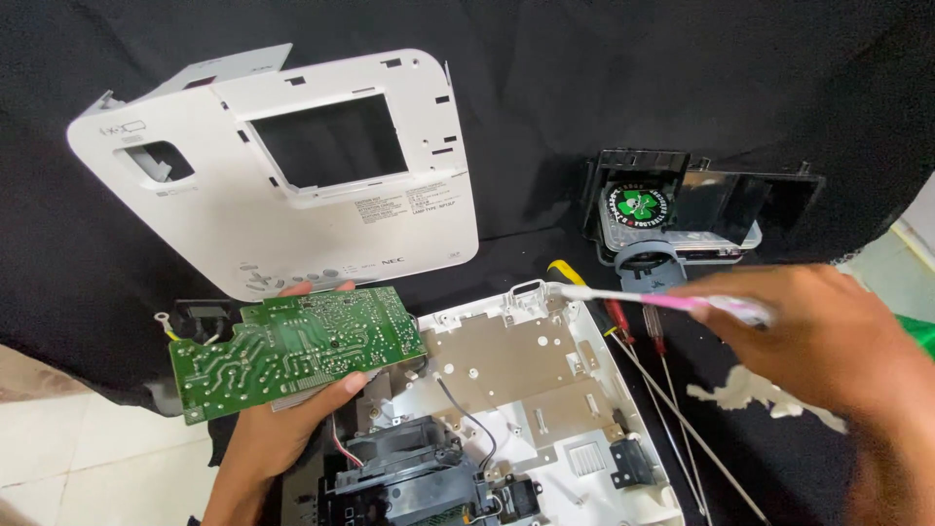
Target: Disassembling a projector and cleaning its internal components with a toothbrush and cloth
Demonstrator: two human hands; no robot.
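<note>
I am working over a black cloth (584, 88) with pale floor tiles at the edges. My left hand (278, 419) is gripping the green circuit board (297, 349) above the opened white chassis (545, 390). My right hand (828, 341), blurred, is clasping a toothbrush (662, 300) pointing toward the board; its head is hard to make out.

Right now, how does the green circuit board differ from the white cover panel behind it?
The green circuit board is held up, tilted, in the left hand; the white cover panel lies flat on the black cloth. The board is smaller and solid; the panel is larger, with a rectangular opening. Both are flat parts.
</note>
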